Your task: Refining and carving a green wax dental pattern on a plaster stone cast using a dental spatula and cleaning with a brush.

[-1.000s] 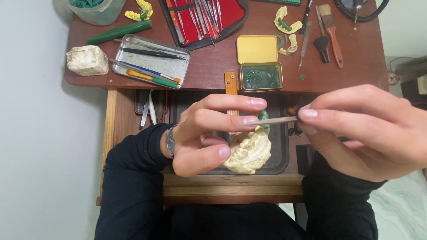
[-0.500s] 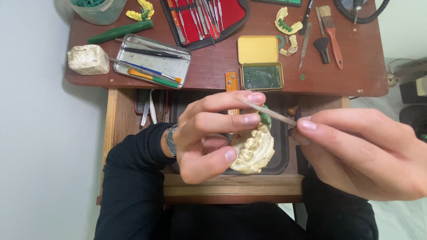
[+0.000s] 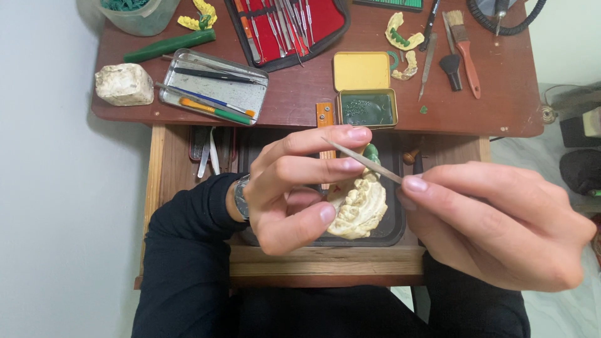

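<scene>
The left hand [image 3: 294, 188] holds a pale yellow tooth model [image 3: 358, 205]. The thumb and fingers are curled around it, so the hand is clamped on the model. The model shows a row of bumpy teeth and has a bit of green wax [image 3: 371, 152] at its top end. It is held up over a dark tray [image 3: 393, 228] in an open drawer, just in front of the person.

The right hand [image 3: 494, 225] pinches a thin metal tool [image 3: 363, 160] between its fingertips. The tool slants up to the left, and its tip ends by the left hand's top finger. The tool crosses just above the green wax. The 2 hands are close together but do not touch.

The person wears black sleeves and a watch [image 3: 240, 197] on the left wrist.

Behind the hands is a brown desk [image 3: 300, 100]. On it sits a small yellow tin [image 3: 365, 87] with its lid open and green stuff inside. To the left is a flat metal box [image 3: 213, 87] with long tools in it, 1 orange and green. Beside that box lies a white lumpy block [image 3: 124, 84]. A long green stick [image 3: 169, 45] lies behind the box. A red case [image 3: 287, 24] full of metal tools is open at the back. On the right lie a brush [image 3: 464, 50] with an orange handle and 2 more small tooth models [image 3: 400, 32].
</scene>
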